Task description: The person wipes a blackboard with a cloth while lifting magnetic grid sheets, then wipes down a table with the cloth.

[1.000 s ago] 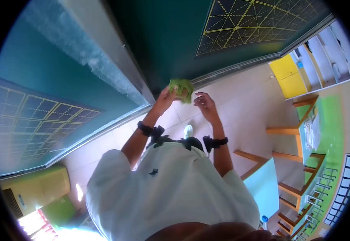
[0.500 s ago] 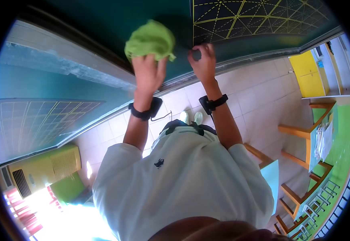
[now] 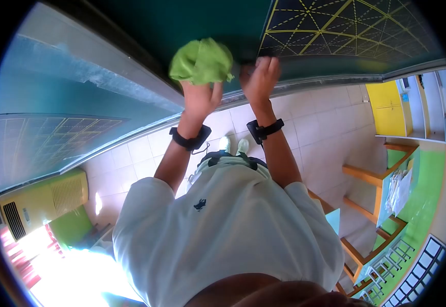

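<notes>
My left hand [image 3: 200, 98] presses a lime-green cloth [image 3: 201, 61] against the dark green chalkboard [image 3: 177, 23]. The cloth is bunched and covers most of my fingers. To the right, close to the board's lower edge, my right hand [image 3: 260, 82] is closed with its fingers curled in. Whatever those fingers hold, if anything, is hidden. Just above that hand is a black panel [image 3: 330, 30] printed with yellow solid and dashed grid lines. Each of my wrists wears a black strap with a small box.
A grey ledge [image 3: 305, 85] runs below the board. Another board section [image 3: 44, 97] slants off at left, above a beige air conditioner [image 3: 46, 204]. At right stand a yellow cabinet [image 3: 391, 110], wooden-framed desks [image 3: 364, 175] with papers, and metal stools [image 3: 387, 266].
My left hand and the cloth have shifted a little right and down in view. The fingers of my right hand have curled from a loose ring into a tighter fist.
</notes>
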`<state>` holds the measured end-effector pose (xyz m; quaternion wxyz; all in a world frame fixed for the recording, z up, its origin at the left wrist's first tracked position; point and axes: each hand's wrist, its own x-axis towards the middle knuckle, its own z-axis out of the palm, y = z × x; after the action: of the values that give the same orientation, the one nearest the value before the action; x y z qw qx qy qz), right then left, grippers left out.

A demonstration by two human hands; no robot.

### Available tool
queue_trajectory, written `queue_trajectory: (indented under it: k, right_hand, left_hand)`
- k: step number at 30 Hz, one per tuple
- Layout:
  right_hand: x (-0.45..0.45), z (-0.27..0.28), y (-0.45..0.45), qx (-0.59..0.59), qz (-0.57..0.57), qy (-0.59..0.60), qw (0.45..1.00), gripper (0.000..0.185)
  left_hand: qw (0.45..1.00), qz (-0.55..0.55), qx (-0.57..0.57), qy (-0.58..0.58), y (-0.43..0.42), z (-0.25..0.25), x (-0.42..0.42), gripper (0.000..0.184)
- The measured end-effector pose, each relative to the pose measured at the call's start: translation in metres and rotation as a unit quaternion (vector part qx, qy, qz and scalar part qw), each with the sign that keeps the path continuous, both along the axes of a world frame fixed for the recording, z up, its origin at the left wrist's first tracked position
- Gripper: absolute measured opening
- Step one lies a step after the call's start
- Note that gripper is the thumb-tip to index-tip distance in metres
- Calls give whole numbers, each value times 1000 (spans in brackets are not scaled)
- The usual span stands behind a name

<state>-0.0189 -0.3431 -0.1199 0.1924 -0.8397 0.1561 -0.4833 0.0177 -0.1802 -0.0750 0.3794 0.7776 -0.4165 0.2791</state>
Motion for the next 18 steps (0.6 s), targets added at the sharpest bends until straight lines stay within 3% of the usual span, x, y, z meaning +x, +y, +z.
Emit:
queue_trajectory:
  k: [4,8,9,11,12,15,18]
  right_hand:
    - [3,-12,-1,-28,-18,-22,999,25]
    - [-1,-19,-4,-15,-2,-41,999,25]
    - [-4,-20,-7,-19,0,-40,999,25]
    - [-12,-24,-14,9,20,-50,999,26]
    - [-15,-26,-16,11,-12,-46,999,27]
    - [-28,-16,-21,33,-15,-77,996,25]
    - [-52,-25,-30,84,-1,-44,995,24]
  left_hand:
    - [999,-22,5,31,3,13,3,28]
    - [993,-65,70,67,-2,-16,-5,32]
    - [994,-63,65,68,-4,-28,-9,32]
    - [966,-151,60,203,-7,-50,-18,32]
    - [968,-155,6,197,-13,-58,-23,31]
    - [959,-155,-5,235,-20,-70,-27,28]
    - [947,-200,-10,253,-32,-47,-22,22]
